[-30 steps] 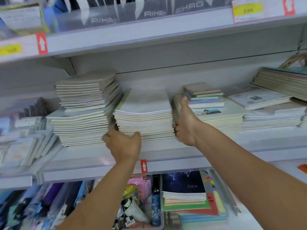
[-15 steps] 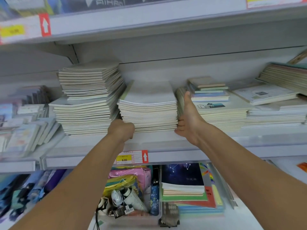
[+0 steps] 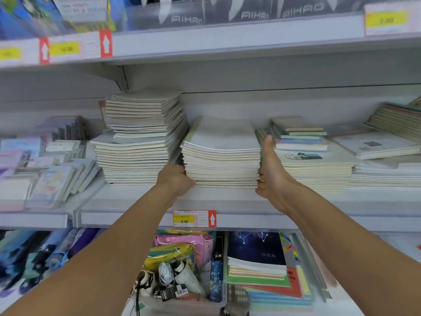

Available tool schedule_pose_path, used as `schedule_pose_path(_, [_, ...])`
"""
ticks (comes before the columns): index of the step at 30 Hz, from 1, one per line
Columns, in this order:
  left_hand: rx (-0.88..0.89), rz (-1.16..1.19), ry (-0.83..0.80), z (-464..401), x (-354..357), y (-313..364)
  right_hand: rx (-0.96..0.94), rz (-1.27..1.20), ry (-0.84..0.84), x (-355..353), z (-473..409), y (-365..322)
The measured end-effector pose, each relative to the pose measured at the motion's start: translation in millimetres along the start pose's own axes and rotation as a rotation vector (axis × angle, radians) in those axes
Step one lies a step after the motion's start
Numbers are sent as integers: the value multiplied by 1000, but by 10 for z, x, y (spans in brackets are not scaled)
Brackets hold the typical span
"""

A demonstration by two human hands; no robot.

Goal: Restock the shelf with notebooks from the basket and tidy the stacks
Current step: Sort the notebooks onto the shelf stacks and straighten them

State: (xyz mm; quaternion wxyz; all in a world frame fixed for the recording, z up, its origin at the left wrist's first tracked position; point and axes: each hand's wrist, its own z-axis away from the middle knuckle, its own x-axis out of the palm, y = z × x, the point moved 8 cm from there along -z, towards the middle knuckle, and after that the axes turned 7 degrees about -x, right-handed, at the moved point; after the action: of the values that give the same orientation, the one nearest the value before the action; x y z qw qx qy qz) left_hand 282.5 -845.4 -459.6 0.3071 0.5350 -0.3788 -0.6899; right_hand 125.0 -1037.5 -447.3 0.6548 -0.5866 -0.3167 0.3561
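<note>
A middle stack of pale notebooks (image 3: pixel 222 156) sits on the grey shelf (image 3: pixel 136 201) between two other stacks. My left hand (image 3: pixel 175 179) grips its lower left corner with curled fingers. My right hand (image 3: pixel 270 172) presses flat against its right side, thumb pointing straight up. A taller, uneven stack (image 3: pixel 141 137) stands to the left, almost touching it. To the right lies a wide low stack (image 3: pixel 319 172) topped with small coloured notebooks (image 3: pixel 298 135). Below the shelf, a clear basket (image 3: pixel 224 297) holds a dark blue starry notebook (image 3: pixel 257 249) on top of other books.
Small packaged notebooks (image 3: pixel 45 176) lean in rows at the far left. More flat stacks (image 3: pixel 391 124) fill the right end of the shelf. An upper shelf edge (image 3: pixel 227 42) with price tags hangs overhead. Folded umbrellas (image 3: pixel 177 274) and pouches lie in the basket's left part.
My left hand slid from the stack's front edge to its lower left corner. My right hand stayed pressed on the right side. The stack's edges look more even.
</note>
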Motion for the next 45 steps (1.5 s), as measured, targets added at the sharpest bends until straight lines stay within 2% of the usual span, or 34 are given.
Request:
schedule_pose_path(3, [-13,183,10,-14,-73,-44,46,62,-15,-6,32,25])
schedule_pose_path(7, [149,88,109,60,-87,-19,-16,215,-4,80,254,-117])
schedule_pose_path(9, [244,5,142,165,-131,38,-28,365,71,132,450,-196])
schedule_pose_path(10, [293,-15,163,213,-197,65,-94,422,147,151,567,-283])
schedule_pose_path(12, [391,18,277,359,-487,73,-400,425,235,353,814,-497])
schedule_pose_path(13, [416,56,372,437,-699,32,-508,374,181,556,858,-517])
schedule_pose_path(14, [400,108,474,487,-921,-54,-536,322,61,813,850,-481])
schedule_pose_path(16, [276,268,574,515,-1305,-290,-487,331,-232,1390,674,-317])
schedule_pose_path(17, [205,340,563,483,-1425,-400,-455,399,-303,1611,548,-229])
schedule_pose_path(19, [72,392,437,310,-1532,-565,-385,466,-311,1888,329,-145])
schedule_pose_path(22, [-37,372,236,-8,-1574,-703,-271,383,-264,2075,87,-76])
schedule_pose_path(27, [-183,325,126,-416,-1550,-756,-10,216,-173,2077,-117,36])
schedule_pose_path(29, [-193,305,134,-487,-1519,-786,16,272,-217,2063,-188,59])
schedule_pose_path(32, [-181,231,151,-497,-1530,-778,38,228,-217,2047,-310,134])
schedule_pose_path(35, [-141,223,113,-557,-1515,-788,-13,161,-250,2094,-360,194])
schedule_pose_path(45, [-70,183,165,-571,-1463,-805,-53,266,-310,2177,-319,159])
